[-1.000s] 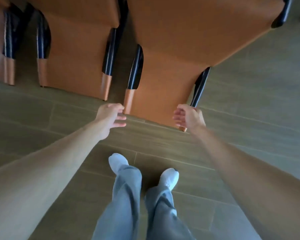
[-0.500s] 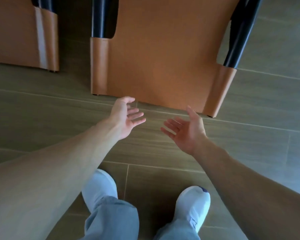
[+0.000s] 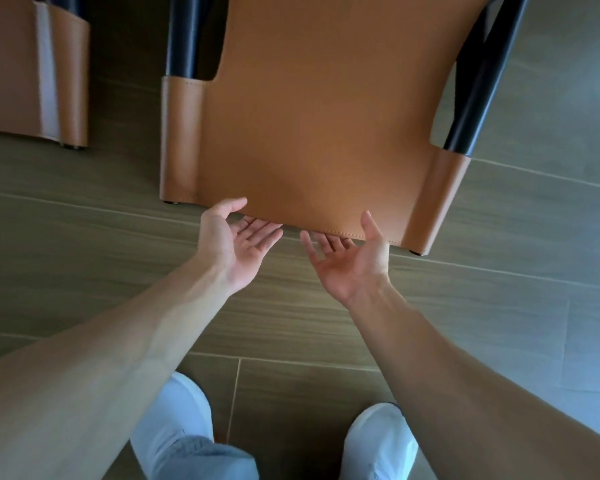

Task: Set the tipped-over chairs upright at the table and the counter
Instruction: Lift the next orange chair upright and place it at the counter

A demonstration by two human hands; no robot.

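Note:
A tan leather chair [image 3: 312, 116] with black legs lies tipped over on the floor, its backrest edge facing me. My left hand [image 3: 238, 244] is palm up at that edge, fingers spread and reaching under the leather, thumb above it. My right hand [image 3: 349, 261] is also palm up, fingertips hidden under the same edge, thumb raised beside it. Neither hand has closed on the chair. A second tan chair [image 3: 32, 74] lies at the left, cut off by the frame.
The floor [image 3: 499, 323] is grey-brown wood-look tile. My two feet in white shoes [image 3: 378, 441] stand just below the hands. A narrow gap of floor separates the two chairs.
Both hands have moved forward to the chair's backrest edge and slid their fingertips under it. The view has closed in on the chair.

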